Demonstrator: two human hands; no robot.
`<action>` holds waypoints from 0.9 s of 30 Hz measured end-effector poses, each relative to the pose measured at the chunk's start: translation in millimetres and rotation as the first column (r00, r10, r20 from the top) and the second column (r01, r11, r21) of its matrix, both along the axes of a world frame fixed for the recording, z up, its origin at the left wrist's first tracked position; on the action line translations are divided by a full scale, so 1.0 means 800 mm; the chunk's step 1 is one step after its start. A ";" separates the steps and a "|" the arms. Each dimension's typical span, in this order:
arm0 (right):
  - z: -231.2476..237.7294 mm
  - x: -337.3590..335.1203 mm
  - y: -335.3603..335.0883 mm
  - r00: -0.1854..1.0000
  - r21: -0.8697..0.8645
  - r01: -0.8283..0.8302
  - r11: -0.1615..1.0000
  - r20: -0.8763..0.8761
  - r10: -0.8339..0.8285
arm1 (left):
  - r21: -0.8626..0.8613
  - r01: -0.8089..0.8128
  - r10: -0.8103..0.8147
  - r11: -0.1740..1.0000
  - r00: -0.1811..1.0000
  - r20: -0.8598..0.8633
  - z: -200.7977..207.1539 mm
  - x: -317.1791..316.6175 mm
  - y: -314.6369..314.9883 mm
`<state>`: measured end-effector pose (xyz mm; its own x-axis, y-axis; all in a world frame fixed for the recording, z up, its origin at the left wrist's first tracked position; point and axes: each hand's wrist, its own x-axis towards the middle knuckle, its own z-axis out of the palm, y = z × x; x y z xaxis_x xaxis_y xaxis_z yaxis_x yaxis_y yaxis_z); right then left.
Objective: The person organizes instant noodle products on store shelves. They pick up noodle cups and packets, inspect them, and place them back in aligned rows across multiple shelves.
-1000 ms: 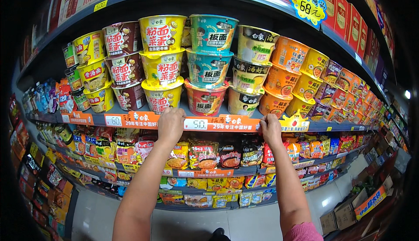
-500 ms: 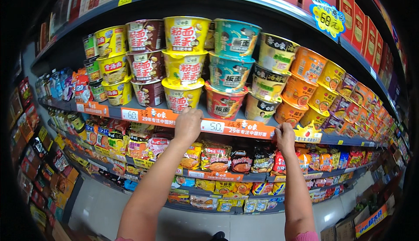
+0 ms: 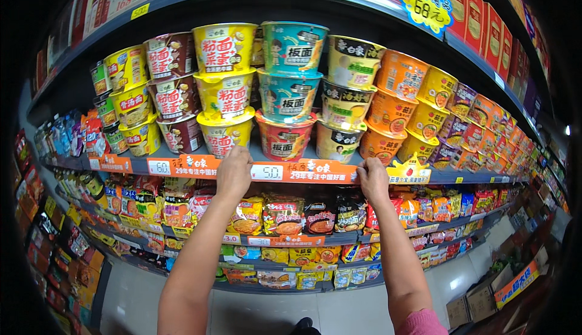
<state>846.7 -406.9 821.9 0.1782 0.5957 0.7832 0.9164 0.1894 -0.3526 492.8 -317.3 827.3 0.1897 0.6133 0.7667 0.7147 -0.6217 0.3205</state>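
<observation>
Both my hands are at the front edge of a shelf of stacked instant noodle cups. My left hand (image 3: 235, 172) is closed over the orange shelf label strip (image 3: 321, 173), just below the bottom yellow noodle cup (image 3: 225, 134). Further right, my right hand (image 3: 372, 178) has its fingers curled over the same strip, below an orange noodle cup (image 3: 383, 147). Between the hands, a red noodle cup (image 3: 284, 139) supports two teal cups (image 3: 291, 95), and a cream cup (image 3: 339, 143) stands beside it. My fingertips are partly hidden behind the strip.
Lower shelves hold bagged noodles (image 3: 282, 215) in rows. Red gift boxes (image 3: 474, 13) line the shelf above, with a blue and yellow price sign (image 3: 426, 9) hanging from its edge. Cardboard boxes (image 3: 482, 301) sit on the tiled floor at lower right.
The view has shifted, so the shelf and cups appear further left. Both hands stay on the label strip, and the cups keep their stacking.
</observation>
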 end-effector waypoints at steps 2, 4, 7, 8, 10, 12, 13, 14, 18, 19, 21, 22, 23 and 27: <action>0.000 -0.001 -0.001 1.000 -0.011 0.020 1.000 -0.015 -0.020 | 0.021 0.014 -0.014 1.000 1.000 -0.015 0.000 0.000 0.001; 0.002 0.000 -0.003 1.000 -0.026 0.013 1.000 -0.019 -0.013 | 0.041 0.017 -0.016 0.999 1.000 -0.021 -0.002 -0.001 0.004; 0.001 -0.006 -0.003 0.999 -0.040 0.022 0.999 -0.034 -0.024 | 0.076 -0.006 0.008 0.997 1.000 -0.024 -0.008 -0.003 0.007; 0.002 -0.005 -0.003 0.999 -0.043 0.033 0.999 -0.032 -0.035 | 0.079 -0.005 0.006 0.997 1.000 -0.013 -0.007 -0.002 0.004; 0.001 -0.003 -0.005 0.998 -0.047 0.049 0.998 -0.035 -0.051 | 0.083 0.003 -0.003 0.997 1.000 -0.009 -0.009 0.001 0.007; -0.002 -0.002 -0.003 0.998 -0.042 0.046 0.998 -0.039 -0.048 | 0.091 -0.012 0.014 0.996 1.000 -0.014 -0.009 -0.001 0.006; -0.003 -0.001 -0.001 0.998 -0.042 0.048 0.998 -0.042 -0.050 | 0.102 -0.019 0.020 0.995 1.000 -0.010 -0.008 -0.001 0.005; -0.004 -0.001 -0.002 0.997 -0.046 0.053 0.998 -0.045 -0.055 | 0.109 -0.023 0.024 0.994 1.000 -0.006 -0.008 0.001 0.004; -0.006 0.000 -0.002 0.998 -0.029 0.049 0.998 -0.043 -0.050 | 0.125 -0.035 0.035 0.992 0.999 0.003 -0.010 0.004 0.003; -0.006 0.002 -0.003 0.998 -0.025 0.049 0.998 -0.043 -0.050 | 0.123 -0.036 0.036 0.992 0.999 0.005 -0.010 0.006 0.003; -0.005 -0.002 -0.002 0.998 -0.018 0.037 0.999 -0.049 -0.038 | 0.122 -0.049 0.049 0.991 0.999 0.004 -0.009 0.003 0.002; -0.003 -0.003 -0.002 0.997 -0.047 0.036 0.998 -0.064 -0.039 | 0.133 -0.054 0.055 0.990 0.998 -0.003 -0.008 0.001 0.001; -0.004 -0.003 -0.002 0.997 -0.045 0.039 0.998 -0.062 -0.042 | 0.132 -0.053 0.054 0.990 0.999 0.000 -0.008 0.002 0.001; -0.005 0.000 -0.002 0.997 -0.032 0.043 0.999 -0.062 -0.045 | 0.131 -0.056 0.056 0.990 0.998 0.002 -0.008 0.006 -0.001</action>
